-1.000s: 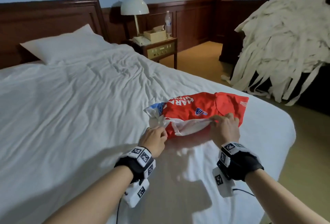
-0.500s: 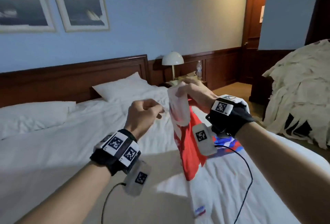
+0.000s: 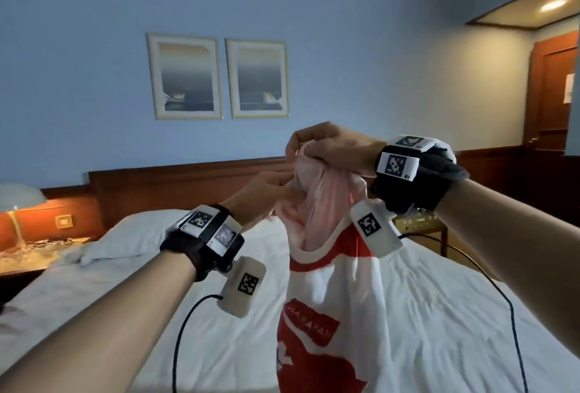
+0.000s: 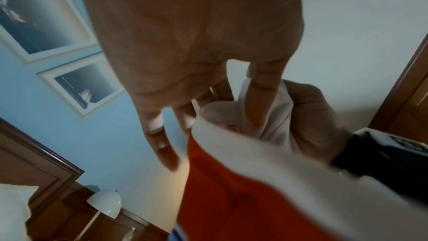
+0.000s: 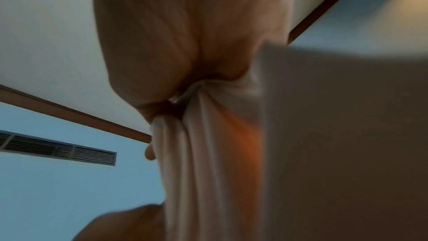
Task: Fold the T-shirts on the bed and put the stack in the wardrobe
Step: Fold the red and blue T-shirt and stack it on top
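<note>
Right hand (image 3: pixel 332 149), centre of the head frame: fingers curled over a bunched top edge of the T-shirt (image 3: pixel 326 298), gripping it. Left hand (image 3: pixel 263 195), just lower left of it: fingertips pushed into the same pale gathered cloth; the left wrist view shows fingers mostly straight, one lying inside a fold, so whether they pinch cannot be told. T-shirt hangs from both hands above the bed (image 3: pixel 439 314), white and red, soft and creased, with a white ribbed neckline; its lower part is cut off at the bottom edge. Printed lettering on the red patch is blurred. Right wrist view: smeared, only palm and twisted white fabric readable. Bed sheet white, wrinkled. Two framed pictures (image 3: pixel 216 79) on the blue wall, upper centre
</note>
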A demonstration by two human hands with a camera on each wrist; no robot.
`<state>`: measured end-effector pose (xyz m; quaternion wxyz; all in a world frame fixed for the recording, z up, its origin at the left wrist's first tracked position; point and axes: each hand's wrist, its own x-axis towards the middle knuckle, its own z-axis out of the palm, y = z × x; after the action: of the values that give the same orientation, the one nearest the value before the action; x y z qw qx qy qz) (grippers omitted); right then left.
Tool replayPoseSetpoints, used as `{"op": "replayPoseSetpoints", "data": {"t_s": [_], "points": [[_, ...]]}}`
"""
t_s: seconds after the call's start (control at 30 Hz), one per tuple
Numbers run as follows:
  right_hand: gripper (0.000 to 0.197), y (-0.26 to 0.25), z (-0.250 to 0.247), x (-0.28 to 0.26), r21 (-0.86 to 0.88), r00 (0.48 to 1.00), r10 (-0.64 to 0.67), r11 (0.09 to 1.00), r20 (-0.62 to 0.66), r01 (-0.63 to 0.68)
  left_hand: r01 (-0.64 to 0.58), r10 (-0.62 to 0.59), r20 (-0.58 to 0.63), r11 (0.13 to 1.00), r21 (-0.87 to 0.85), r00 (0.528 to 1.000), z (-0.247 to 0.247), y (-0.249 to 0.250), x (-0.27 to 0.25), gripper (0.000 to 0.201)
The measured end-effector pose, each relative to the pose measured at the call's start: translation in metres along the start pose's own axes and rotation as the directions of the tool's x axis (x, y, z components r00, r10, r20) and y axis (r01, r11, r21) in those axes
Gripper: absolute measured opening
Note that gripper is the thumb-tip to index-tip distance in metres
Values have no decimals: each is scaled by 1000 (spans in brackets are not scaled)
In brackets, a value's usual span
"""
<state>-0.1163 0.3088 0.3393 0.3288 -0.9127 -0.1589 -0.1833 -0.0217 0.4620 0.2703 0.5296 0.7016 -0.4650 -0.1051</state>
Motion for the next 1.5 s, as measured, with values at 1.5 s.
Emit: {"op": "replayPoseSetpoints", "data": {"t_s": [1.5], "points": [[24,-6,-2,85,-217,939,61,966,-337,-140,153,179,-590,871,467,787,-262,89,-144,43]]}}
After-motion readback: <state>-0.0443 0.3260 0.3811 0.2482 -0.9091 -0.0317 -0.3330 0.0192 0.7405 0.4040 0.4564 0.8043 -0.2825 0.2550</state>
